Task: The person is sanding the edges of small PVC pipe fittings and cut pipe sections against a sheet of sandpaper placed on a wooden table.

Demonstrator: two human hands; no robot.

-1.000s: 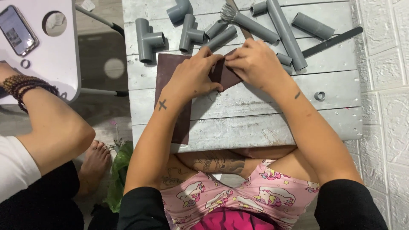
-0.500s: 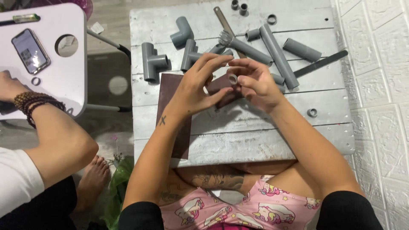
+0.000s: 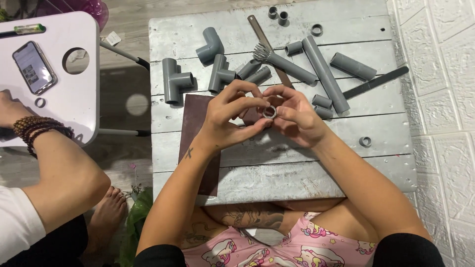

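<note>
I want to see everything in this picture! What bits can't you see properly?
Head view, the only one:
- Small grey ring: partly hidden by left hand and right hand.
- Brown sandpaper sheet: its middle is covered by the left forearm.
- Phone screen: too small to make out.
- Other person's arm: cut off by the left edge.

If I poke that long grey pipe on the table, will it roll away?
Probably only a little: the long grey pipe is round, but short pipe pieces lie against it. It looks stiff, likely light plastic, so it should not bend when lifted.
</note>
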